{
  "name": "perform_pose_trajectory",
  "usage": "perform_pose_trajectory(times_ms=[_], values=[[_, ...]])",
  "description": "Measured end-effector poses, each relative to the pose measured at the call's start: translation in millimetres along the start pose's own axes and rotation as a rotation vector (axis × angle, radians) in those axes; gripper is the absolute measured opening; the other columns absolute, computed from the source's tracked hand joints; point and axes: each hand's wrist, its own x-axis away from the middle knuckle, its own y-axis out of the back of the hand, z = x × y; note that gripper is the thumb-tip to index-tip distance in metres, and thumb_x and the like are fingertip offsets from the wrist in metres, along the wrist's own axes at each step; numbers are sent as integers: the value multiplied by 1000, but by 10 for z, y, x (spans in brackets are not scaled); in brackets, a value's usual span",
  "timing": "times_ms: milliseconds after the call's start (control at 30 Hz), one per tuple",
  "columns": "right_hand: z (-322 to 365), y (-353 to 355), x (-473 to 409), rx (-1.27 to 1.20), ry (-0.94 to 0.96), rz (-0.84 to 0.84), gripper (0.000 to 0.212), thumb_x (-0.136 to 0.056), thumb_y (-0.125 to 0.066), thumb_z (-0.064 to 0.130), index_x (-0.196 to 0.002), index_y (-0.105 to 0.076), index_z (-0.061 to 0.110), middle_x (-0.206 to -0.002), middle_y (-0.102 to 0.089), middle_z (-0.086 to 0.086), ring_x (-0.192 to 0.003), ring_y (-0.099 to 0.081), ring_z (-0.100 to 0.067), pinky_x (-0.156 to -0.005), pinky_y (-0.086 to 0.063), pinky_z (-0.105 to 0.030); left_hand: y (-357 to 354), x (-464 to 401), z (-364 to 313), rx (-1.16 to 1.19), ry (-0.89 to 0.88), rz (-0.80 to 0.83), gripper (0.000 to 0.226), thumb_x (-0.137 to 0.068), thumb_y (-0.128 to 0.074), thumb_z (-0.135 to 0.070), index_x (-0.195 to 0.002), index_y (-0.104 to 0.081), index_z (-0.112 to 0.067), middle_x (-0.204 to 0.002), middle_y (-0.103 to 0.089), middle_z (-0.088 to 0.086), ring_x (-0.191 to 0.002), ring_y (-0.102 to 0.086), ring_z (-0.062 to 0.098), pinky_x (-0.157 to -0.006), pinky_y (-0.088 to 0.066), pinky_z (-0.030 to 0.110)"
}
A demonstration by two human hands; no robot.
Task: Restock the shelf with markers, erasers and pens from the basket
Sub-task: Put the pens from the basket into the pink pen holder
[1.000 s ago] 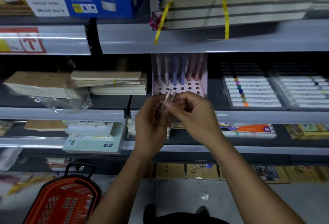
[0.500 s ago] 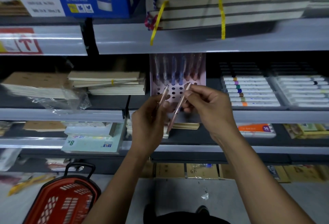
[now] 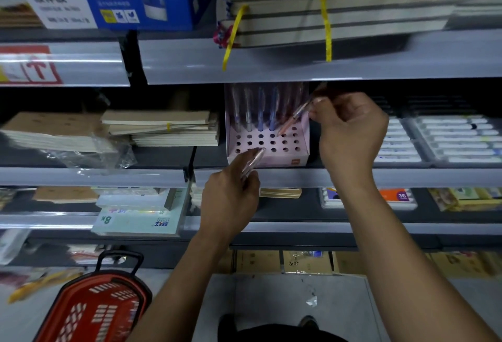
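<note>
— Pink pen in the right hand?
— Yes, pinched at its top, tilted, tip at a hole of the pink holder on the shelf.
— The left hand?
— It grips more pens, just before the holder.
— The basket?
— On the floor, lower left.

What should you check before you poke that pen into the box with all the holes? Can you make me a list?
1. Right hand pinches the pink pen: ok.
2. Pen tip over a free hole in the pen box: ok, though it is blurred.
3. Pen upright enough to slide in: not ok, tilted.
4. Left hand grips the spare pens: ok.
5. Basket holds more stock: cannot tell.
</note>
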Motion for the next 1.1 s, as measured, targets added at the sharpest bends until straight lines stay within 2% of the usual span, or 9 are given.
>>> perform_pose_trajectory(times_ms=[133, 300, 400, 533, 700, 767, 833, 1000, 1100], values=[[-62, -77, -62, 96, 50, -48, 7, -83, -67, 21, -80, -74, 18, -72, -74, 5, -66, -70, -13, -66, -60, -38, 26, 11, -20, 4, 9, 5, 46, -101, -59, -14, -143, -60, -33, -81, -72, -1, -57, -65, 9, -55, -58, 34], [-97, -144, -85, 257, 118, -28, 28, -85, -66, 15, -60, -53, 23, -55, -56, 12, -47, -49, 1, -45, -33, -13, 30, 13, -20, 3, 18, 6, 46, -102, -59, -14, -144, -58, -32, -83, -72, 0, -57, -66, 10, -55, -60, 36], [-75, -176, -92, 324, 157, 42, 46, -84, -66, 11, -51, -39, 27, -45, -41, 14, -39, -43, -3, -39, -23, -13, 33, 10, -5, -1, 16, 6, 46, -101, -59, -15, -143, -59, -33, -83, -71, -1, -57, -66, 9, -54, -60, 34], [-10, -221, -123, 404, 178, 97, 59, -80, -68, 4, -45, -27, 28, -35, -24, 15, -35, -41, -2, -36, -25, -12, 33, 2, -2, -10, 19, 19, 46, -102, -59, -16, -145, -57, -33, -86, -73, 2, -55, -64, 7, -51, -54, 21], [13, -232, -168, 522, 214, 166, 60, -82, -65, 1, -41, -28, 23, -37, -28, 12, -44, -48, 7, -47, -31, -3, 34, 3, -3, -12, 17, 21, 46, -102, -58, -16, -144, -57, -35, -89, -74, 2, -57, -65, 8, -53, -59, 29], [6, -234, -192, 559, 206, 187, 60, -84, -67, 2, -41, -31, 23, -39, -31, 11, -34, -44, -4, -43, -31, -6, 30, 7, -5, -1, 28, 22, 46, -102, -58, -16, -143, -57, -37, -89, -73, 2, -59, -67, 10, -55, -60, 35], [4, -233, -195, 593, 215, 207, 61, -85, -69, 4, -42, -31, 24, -40, -33, 12, -32, -32, -3, -37, -27, -10, 25, 4, 4, -3, 28, 16, 46, -102, -58, -16, -142, -57, -37, -89, -73, 1, -61, -67, 12, -56, -60, 37], [8, -223, -185, 612, 206, 198, 60, -87, -69, 5, -43, -33, 23, -40, -35, 11, -33, -44, -5, -36, -27, -14, 21, -6, -5, 34, 38, 22, 42, -102, -57, -17, -140, -59, -35, -84, -72, 0, -58, -65, 11, -54, -58, 34], [-13, -210, -153, 619, 226, 180, 48, -88, -69, 10, -47, -46, 14, -44, -45, 4, -36, -41, -5, -43, -32, -24, 10, 2, -20, 150, 53, 33, 22, -108, -50, -25, -126, -61, -33, -63, -62, -8, -50, -57, 9, -47, -50, 30]])
